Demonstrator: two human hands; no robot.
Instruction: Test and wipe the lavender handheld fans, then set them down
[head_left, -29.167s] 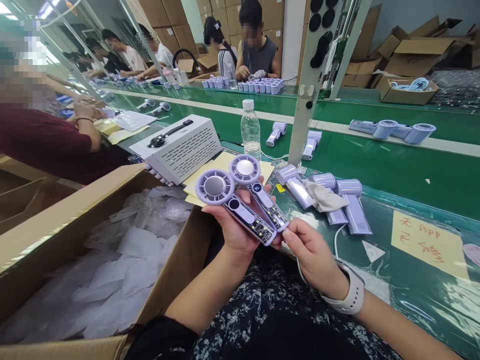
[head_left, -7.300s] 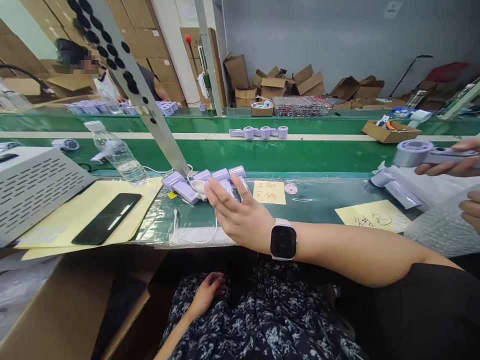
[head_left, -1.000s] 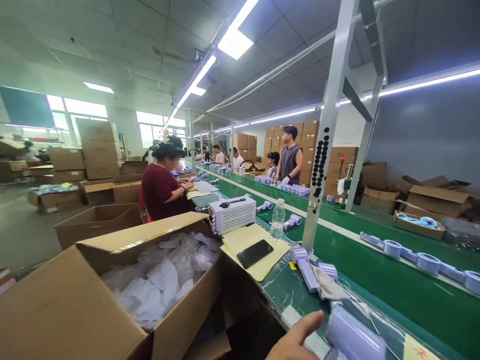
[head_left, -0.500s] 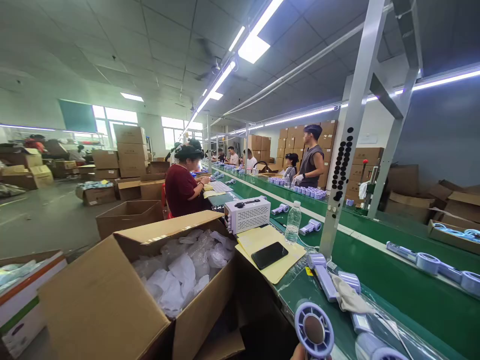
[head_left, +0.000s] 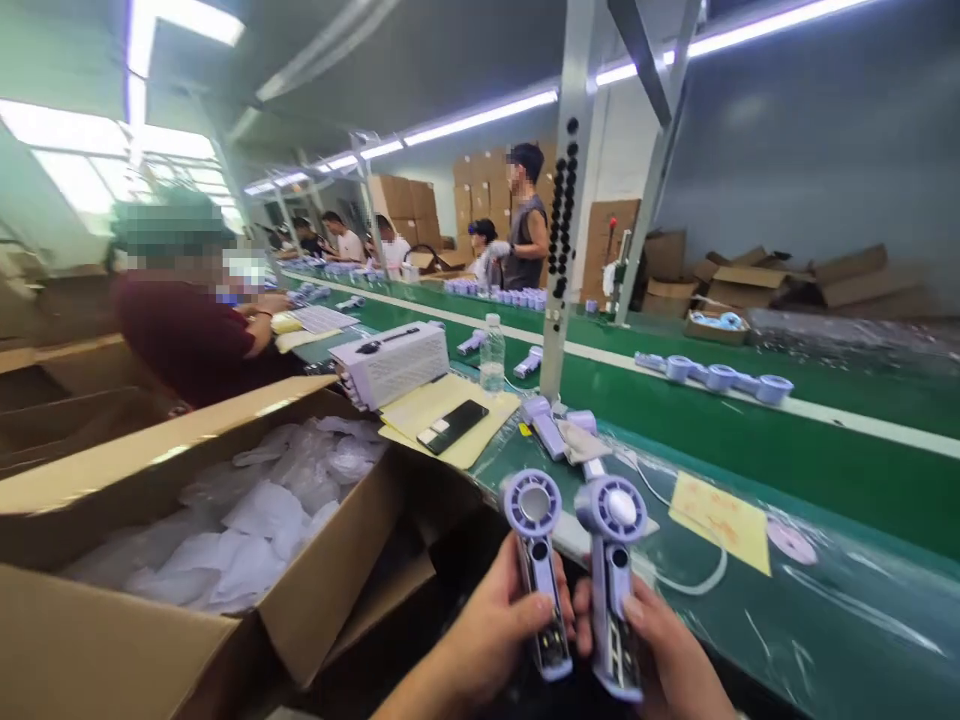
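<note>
Two purple handheld fans are held up side by side in front of me, round heads at the top. My left hand (head_left: 517, 600) is closed around the handle of the left handheld fan (head_left: 534, 505), thumb across its front. Around the right handheld fan (head_left: 619, 515) my right hand (head_left: 656, 620) is wrapped, its thumb on the handle's side. Both handles show their inner parts near the lower end. Just beyond them, more purple fan parts (head_left: 546, 425) and a pale cloth (head_left: 581, 442) lie on the green bench.
An open carton (head_left: 300, 620) of clear plastic bags stands at left. Behind are a white power supply box (head_left: 397, 362), a phone (head_left: 453, 427) on yellow paper and a water bottle (head_left: 492, 355). A metal post (head_left: 566, 200) rises beside the green conveyor (head_left: 862, 465). Co-workers sit along the line.
The view has swung right and down. Earlier one fan head showed at the bottom edge with fingertips at it; now both hands are in view, each gripping a fan.
</note>
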